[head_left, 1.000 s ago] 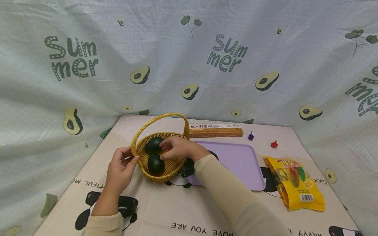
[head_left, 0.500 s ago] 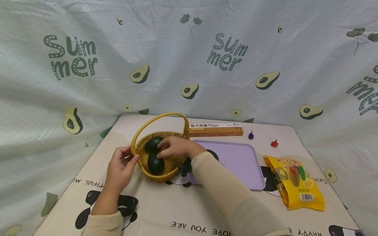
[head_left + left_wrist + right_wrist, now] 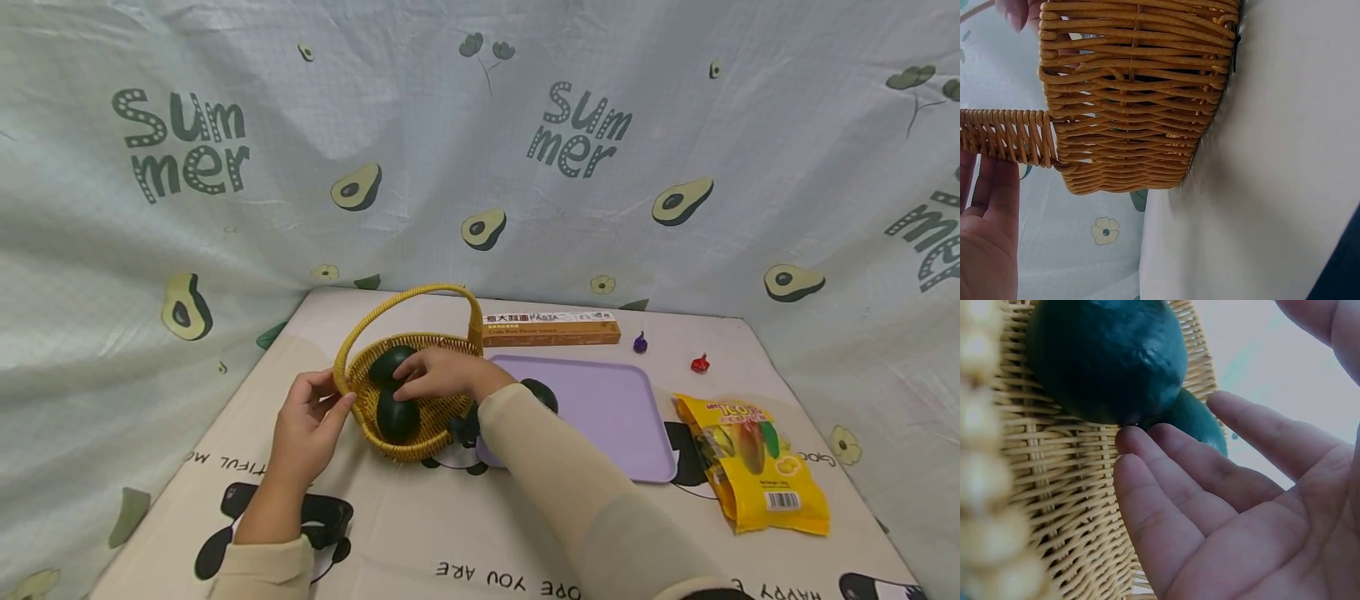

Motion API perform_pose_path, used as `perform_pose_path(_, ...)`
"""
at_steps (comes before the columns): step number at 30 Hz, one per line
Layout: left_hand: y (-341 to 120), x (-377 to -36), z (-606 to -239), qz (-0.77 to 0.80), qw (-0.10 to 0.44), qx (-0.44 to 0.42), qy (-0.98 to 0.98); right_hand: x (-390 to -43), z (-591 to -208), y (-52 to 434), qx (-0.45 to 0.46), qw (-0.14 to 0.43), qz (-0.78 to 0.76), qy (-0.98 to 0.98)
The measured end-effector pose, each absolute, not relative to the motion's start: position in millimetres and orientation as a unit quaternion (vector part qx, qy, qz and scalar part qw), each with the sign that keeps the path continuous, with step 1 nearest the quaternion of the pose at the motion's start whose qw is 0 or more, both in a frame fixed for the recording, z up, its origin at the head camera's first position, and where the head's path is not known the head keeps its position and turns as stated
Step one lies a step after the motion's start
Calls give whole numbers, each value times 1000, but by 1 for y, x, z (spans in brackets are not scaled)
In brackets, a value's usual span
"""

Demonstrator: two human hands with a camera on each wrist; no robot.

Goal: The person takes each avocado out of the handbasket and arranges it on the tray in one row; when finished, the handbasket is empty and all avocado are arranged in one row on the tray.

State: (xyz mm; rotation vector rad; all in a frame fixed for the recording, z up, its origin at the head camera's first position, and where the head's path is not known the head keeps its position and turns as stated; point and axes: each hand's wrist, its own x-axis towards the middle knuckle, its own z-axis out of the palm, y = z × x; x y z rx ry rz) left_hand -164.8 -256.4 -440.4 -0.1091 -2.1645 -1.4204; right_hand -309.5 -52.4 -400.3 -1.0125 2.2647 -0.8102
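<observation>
A yellow wicker basket [image 3: 420, 454] with a tall arched handle stands on the table at centre left. My left hand [image 3: 305, 433] pinches the foot of its handle between thumb and fingers, also seen on the handle in the left wrist view. Inside the basket lie two dark green avocados, a rear avocado [image 3: 390, 367] and a front avocado [image 3: 397, 419]. My right hand [image 3: 438, 373] reaches in over them with loosely bent fingers. In the right wrist view its fingertips lie against or just beside the avocados [image 3: 1110, 359], without closing round either.
A lilac tray [image 3: 600, 417] lies right of the basket; a dark rounded thing [image 3: 542, 395] on it is partly hidden by my sleeve. Behind stands a pasta box [image 3: 551, 329]. Further right are a purple wrapped candy [image 3: 640, 342], a red candy [image 3: 700, 363] and a yellow mango bag [image 3: 757, 467].
My right hand has shifted slightly left over the avocados. My left hand has stayed on the basket handle, and the avocados remain in place.
</observation>
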Motion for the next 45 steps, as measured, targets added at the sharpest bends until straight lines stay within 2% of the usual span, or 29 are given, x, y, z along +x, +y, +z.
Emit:
perform_pose_path(16,-257,-164,-440,-528,275,-46,-802,-308,-394,-64,-378,333,-307,807)
perform_pose_path(32,-256,-164,-439,-528,272,-43,-803,-299,-388,-72,-327,422,-292,794)
perform_pose_path(45,-255,-163,-439,-527,271,-37,-804,-300,-390,-74,-314,431,-271,801)
